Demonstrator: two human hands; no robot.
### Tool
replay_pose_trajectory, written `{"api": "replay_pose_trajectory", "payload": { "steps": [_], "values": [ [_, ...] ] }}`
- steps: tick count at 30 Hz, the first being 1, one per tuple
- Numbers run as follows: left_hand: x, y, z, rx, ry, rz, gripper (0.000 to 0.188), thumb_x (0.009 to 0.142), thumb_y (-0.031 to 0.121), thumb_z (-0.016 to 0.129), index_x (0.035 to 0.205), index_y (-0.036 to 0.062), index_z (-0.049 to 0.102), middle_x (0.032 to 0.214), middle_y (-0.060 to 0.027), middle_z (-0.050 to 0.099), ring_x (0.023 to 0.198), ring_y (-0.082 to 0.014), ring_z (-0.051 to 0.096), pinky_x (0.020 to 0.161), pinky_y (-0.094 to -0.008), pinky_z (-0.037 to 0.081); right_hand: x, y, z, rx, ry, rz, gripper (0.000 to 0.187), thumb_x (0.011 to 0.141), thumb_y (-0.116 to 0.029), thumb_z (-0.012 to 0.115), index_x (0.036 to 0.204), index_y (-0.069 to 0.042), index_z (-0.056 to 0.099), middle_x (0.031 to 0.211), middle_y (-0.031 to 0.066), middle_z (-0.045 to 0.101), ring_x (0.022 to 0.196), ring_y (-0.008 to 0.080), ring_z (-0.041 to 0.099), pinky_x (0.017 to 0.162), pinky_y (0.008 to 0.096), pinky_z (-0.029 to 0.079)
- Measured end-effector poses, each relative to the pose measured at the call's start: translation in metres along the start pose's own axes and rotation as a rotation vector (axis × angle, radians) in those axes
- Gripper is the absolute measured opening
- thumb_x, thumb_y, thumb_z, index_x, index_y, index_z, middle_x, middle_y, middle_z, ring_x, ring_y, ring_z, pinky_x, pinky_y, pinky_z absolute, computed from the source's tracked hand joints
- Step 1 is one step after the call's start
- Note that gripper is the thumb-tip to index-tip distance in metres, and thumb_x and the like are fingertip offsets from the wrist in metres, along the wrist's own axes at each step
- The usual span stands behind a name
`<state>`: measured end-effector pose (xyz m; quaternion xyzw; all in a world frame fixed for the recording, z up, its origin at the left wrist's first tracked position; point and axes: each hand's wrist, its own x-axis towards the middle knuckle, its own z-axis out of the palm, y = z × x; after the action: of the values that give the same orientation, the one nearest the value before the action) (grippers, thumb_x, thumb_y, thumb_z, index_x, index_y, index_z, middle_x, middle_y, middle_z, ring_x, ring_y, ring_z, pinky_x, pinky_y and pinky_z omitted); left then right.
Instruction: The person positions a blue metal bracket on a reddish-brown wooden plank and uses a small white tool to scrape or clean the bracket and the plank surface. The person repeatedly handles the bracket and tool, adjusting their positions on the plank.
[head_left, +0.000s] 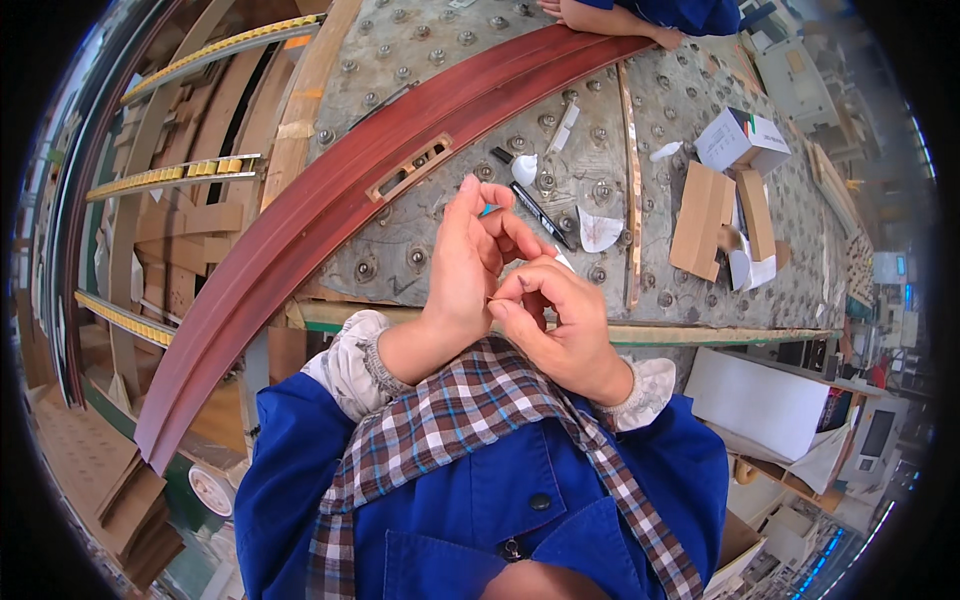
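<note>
My left hand [463, 262] is raised above the near table edge, palm turned inward and fingers curled over. A small bit of teal shows between its fingers; what it belongs to is hidden. Against the left palm, my right hand [567, 325] pinches thumb and forefinger together on something too small to make out. Just beyond the hands lie a black marker pen [540, 214], a small white bottle [523, 168] and a torn white piece of paper [600, 230]. A long, dark red wooden moulding [330, 195] with a rectangular cut-out [410, 168] stretches across the table on the left.
Metal ball rollers stud the grey table [400, 285]. A white box [742, 140] and cardboard pieces [703, 220] sit at the right. Another person's arm [620, 22] rests on the moulding's far end. Racks with yellow rollers [175, 180] stand at left.
</note>
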<state>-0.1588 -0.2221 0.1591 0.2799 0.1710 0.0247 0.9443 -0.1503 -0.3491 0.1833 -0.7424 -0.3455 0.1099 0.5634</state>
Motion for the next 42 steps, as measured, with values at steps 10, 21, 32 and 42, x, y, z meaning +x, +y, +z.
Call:
{"api": "replay_pose_trajectory", "payload": {
  "steps": [10, 21, 32, 42],
  "values": [
    [-0.005, 0.009, 0.001, -0.069, -0.133, -0.088, 0.041, 0.099, 0.048, 0.037, 0.102, 0.0077, 0.045, 0.064, -0.0091, 0.056, 0.068, -0.023, 0.06, 0.067, -0.0345, 0.048, -0.003, 0.006, 0.014, -0.193, 0.064, -0.309, 0.017, 0.078, -0.001, 0.071, 0.089, -0.003, 0.059, 0.08, 0.0087, 0.06, 0.069, 0.0251, 0.058, 0.062, 0.0331, 0.047],
    [0.0, 0.004, -0.002, -0.149, -0.112, 0.01, 0.041, 0.1, 0.047, 0.034, 0.105, 0.007, 0.045, 0.062, -0.0066, 0.051, 0.062, -0.0187, 0.052, 0.065, -0.0311, 0.043, 0.001, -0.003, 0.011, -0.292, 0.096, -0.338, 0.024, 0.073, 0.004, 0.074, 0.091, 0.0, 0.059, 0.081, 0.0099, 0.064, 0.065, 0.0227, 0.06, 0.058, 0.0308, 0.049],
    [-0.002, 0.004, 0.0, -0.16, -0.12, -0.023, 0.041, 0.1, 0.048, 0.034, 0.105, 0.0083, 0.045, 0.062, -0.0054, 0.05, 0.061, -0.0174, 0.05, 0.062, -0.0296, 0.042, -0.003, -0.01, 0.013, -0.213, 0.136, -0.217, 0.016, 0.075, 0.001, 0.072, 0.086, -0.001, 0.059, 0.078, 0.009, 0.061, 0.066, 0.0242, 0.059, 0.057, 0.0323, 0.048],
    [-0.006, 0.005, 0.004, -0.037, -0.084, -0.04, 0.045, 0.098, 0.052, 0.035, 0.106, 0.0086, 0.044, 0.065, -0.0047, 0.049, 0.06, -0.0147, 0.047, 0.057, -0.0279, 0.04, -0.002, -0.011, 0.009, -0.224, 0.041, -0.135, 0.017, 0.074, 0.002, 0.068, 0.085, -0.001, 0.056, 0.076, 0.009, 0.058, 0.066, 0.0251, 0.058, 0.059, 0.0345, 0.047]
  ]
}}
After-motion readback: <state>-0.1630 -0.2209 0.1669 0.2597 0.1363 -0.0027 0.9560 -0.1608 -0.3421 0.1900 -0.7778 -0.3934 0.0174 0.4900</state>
